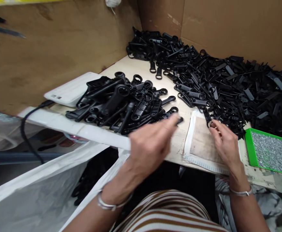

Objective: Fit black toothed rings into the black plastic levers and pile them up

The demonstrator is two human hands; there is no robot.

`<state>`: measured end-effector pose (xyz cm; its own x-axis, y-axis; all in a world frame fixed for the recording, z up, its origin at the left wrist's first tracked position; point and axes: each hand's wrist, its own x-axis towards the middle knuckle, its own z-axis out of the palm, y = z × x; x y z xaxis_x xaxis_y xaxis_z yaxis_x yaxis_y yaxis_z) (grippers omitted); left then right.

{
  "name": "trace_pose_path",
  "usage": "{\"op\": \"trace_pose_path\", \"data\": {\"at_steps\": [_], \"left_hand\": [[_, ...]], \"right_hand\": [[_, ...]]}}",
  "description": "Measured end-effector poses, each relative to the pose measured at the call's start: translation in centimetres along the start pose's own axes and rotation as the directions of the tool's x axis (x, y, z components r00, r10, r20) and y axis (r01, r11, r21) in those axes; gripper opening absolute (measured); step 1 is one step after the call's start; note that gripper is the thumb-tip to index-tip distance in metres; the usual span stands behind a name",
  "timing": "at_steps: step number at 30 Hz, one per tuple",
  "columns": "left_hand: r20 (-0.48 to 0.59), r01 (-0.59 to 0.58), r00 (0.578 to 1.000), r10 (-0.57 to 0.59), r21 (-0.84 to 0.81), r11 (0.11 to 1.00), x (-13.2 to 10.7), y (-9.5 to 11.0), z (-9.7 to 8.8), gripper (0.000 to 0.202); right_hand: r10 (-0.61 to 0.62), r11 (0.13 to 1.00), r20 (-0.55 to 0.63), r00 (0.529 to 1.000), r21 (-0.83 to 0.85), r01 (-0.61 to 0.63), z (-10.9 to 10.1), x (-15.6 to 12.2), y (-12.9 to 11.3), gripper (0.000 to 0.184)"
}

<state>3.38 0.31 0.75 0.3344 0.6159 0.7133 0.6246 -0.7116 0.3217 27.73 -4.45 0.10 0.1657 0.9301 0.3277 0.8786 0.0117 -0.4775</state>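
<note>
My left hand (153, 138), smeared by motion, is closed in front of the left heap of black plastic ring-ended handles (121, 96). The dark end of a black plastic part (180, 120) shows just past its fingertips; the rest is hidden behind the hand. My right hand (224, 140) pinches a black ring-ended handle (206, 116) by its ring, over a taped cloth-like pad (199, 138). Beyond that hand, the handle's other end reaches toward the large pile of similar black parts (199, 77).
A green tray (251, 151) of small silvery metal pieces stands at the right. A white flat device (70, 88) with a black cable (25, 129) lies at the left. Below the table's edge hangs an open white sack (46, 190) with black parts inside. Cardboard walls (237, 29) close the back.
</note>
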Motion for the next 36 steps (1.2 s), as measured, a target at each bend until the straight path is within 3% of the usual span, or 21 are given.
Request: {"op": "trace_pose_path", "data": {"at_steps": [2,5,7,9,13,15,18,21,22,25,27,30,32,34,36], "left_hand": [[-0.165,0.123,0.982,-0.092,0.189,0.974,1.2,-2.6,-1.9,0.035],[-0.226,0.415,0.906,-0.357,0.312,0.855,3.1,-6.0,-4.0,0.035],[-0.156,0.504,0.864,-0.48,0.282,0.816,4.2,-7.6,-4.7,0.031],[-0.076,0.53,0.845,-0.529,0.248,0.811,5.0,-8.7,-4.9,0.024],[-0.013,0.51,0.851,-0.524,0.251,0.823,6.0,-9.6,-5.0,0.018],[-0.029,0.466,0.879,-0.477,0.271,0.842,6.2,-9.4,-4.9,0.014],[-0.071,0.349,0.936,-0.345,0.3,0.888,5.9,-7.6,-3.8,0.025],[-0.05,0.08,0.996,-0.069,0.271,0.959,4.5,-4.1,-1.1,0.024],[0.008,-0.035,0.999,0.034,0.224,0.974,3.9,-2.7,0.0,0.024],[0.227,-0.294,0.929,0.291,-0.022,0.956,2.0,0.8,3.2,0.03],[0.337,-0.302,0.878,0.339,-0.158,0.94,1.0,2.2,4.6,0.028],[0.475,-0.125,0.847,0.237,-0.255,0.959,0.2,2.9,5.3,0.017],[0.499,0.049,0.859,0.116,-0.305,0.951,0.1,2.7,5.2,0.01],[0.507,0.259,0.861,-0.034,-0.381,0.888,0.1,2.4,4.8,0.007],[0.557,0.479,0.812,-0.175,-0.463,0.746,0.2,2.2,4.3,0.006]], "right_hand": [[0.005,0.976,-0.014,1.0,-0.217,-0.008,0.0,1.3,1.1,0.041],[0.063,0.921,0.043,0.997,-0.388,-0.041,0.4,2.4,2.1,0.039],[0.063,0.914,0.055,0.996,-0.405,-0.035,0.6,2.7,2.3,0.034],[0.041,0.924,0.039,0.998,-0.382,-0.023,0.4,2.7,2.5,0.032],[0.075,0.957,-0.039,0.996,-0.279,-0.083,-1.6,1.5,3.3,0.03],[0.135,0.97,-0.051,0.99,-0.198,-0.143,-2.7,0.6,3.8,0.028],[0.185,0.978,0.002,0.983,-0.102,-0.184,-3.6,-0.5,4.2,0.027],[0.116,0.992,0.041,0.992,-0.061,-0.114,-3.3,-1.0,3.5,0.024],[0.075,0.997,0.047,0.996,-0.041,-0.073,-3.1,-1.2,3.1,0.023],[-0.057,0.996,0.096,0.994,0.067,0.05,-2.6,-1.5,1.7,0.02],[-0.123,0.985,0.16,0.979,0.142,0.1,-2.5,-1.7,1.1,0.02],[-0.125,0.982,0.207,0.97,0.164,0.092,-2.5,-1.3,1.1,0.022],[-0.081,0.995,0.154,0.985,0.066,0.072,-2.5,-0.3,1.6,0.023],[-0.072,0.991,0.122,0.99,-0.106,0.085,-2.2,1.1,2.2,0.026],[-0.105,0.946,0.174,0.979,-0.287,0.153,-1.5,2.6,2.6,0.032]]}}
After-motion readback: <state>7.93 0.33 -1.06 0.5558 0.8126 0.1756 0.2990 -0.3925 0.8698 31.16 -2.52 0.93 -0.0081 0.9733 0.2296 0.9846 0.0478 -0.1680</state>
